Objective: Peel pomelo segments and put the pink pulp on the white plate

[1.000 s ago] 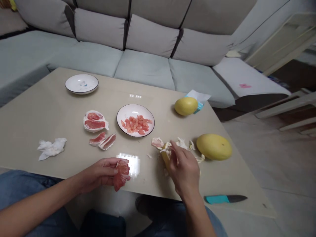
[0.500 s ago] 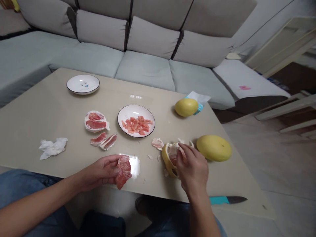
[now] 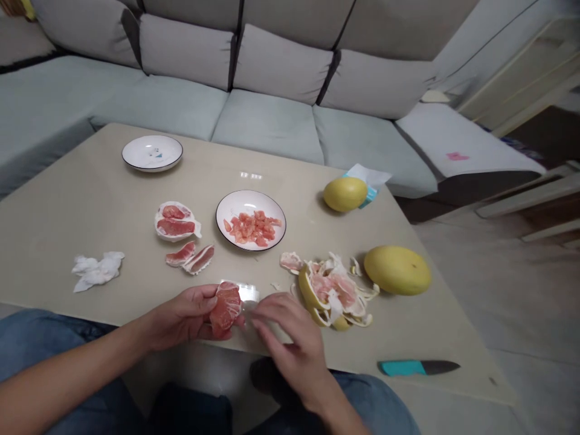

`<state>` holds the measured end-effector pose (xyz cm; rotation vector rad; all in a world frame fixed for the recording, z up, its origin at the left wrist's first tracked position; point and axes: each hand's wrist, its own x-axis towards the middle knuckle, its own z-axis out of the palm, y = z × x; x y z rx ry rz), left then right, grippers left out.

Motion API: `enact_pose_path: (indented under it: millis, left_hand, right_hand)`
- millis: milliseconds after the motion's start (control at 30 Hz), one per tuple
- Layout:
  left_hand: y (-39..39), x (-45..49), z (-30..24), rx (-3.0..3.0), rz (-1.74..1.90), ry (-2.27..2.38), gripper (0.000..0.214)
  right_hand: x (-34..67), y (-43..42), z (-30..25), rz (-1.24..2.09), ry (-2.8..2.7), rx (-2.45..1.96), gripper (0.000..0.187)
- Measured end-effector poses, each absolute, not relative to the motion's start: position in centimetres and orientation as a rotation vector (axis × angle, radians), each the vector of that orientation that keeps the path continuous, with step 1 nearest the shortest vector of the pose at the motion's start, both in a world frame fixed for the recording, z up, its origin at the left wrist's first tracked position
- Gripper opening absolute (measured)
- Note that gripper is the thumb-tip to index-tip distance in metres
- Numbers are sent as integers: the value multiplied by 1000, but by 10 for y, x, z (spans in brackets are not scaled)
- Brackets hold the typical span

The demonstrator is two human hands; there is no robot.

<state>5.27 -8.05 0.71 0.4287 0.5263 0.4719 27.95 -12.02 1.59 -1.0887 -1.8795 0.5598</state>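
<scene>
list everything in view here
sofa: 1, grey-green, behind table
table: 1, beige, centre
far pomelo: 1, yellow, back right of table
near pomelo: 1, yellow, right side of table
peel heap: 1, yellow-white, left of near pomelo
knife: 1, teal handle, dark blade, front right
tissue packet: 1, white-blue, behind far pomelo
middle plate: 1, white, centre, holding pink pomelo pieces
back plate: 1, white, back left
pomelo slices: 2, pink, left of middle plate
pith-cupped pomelo flesh: 1, pink-white, behind slices
crumpled tissue: 1, white, left
held segment: 1, pink, in left hand
left hand: 1, front, holding segment
right hand: 1, front, beside held segment
</scene>
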Motion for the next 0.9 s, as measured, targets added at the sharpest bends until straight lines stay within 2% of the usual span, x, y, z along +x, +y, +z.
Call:
enact_pose_path:
  millis: [133, 633, 900]
  left_hand:
    - [-82, 57, 4, 432, 460, 545, 36]
    - [-83, 60, 0, 439, 477, 590, 39]
    - [-82, 59, 2, 452, 480, 601, 37]
  right_hand:
    - [268, -128, 16, 495, -1962, -1024, 26]
    - [268, -125, 14, 3, -2166, -961, 21]
    - [268, -125, 12, 58, -2166, -995, 24]
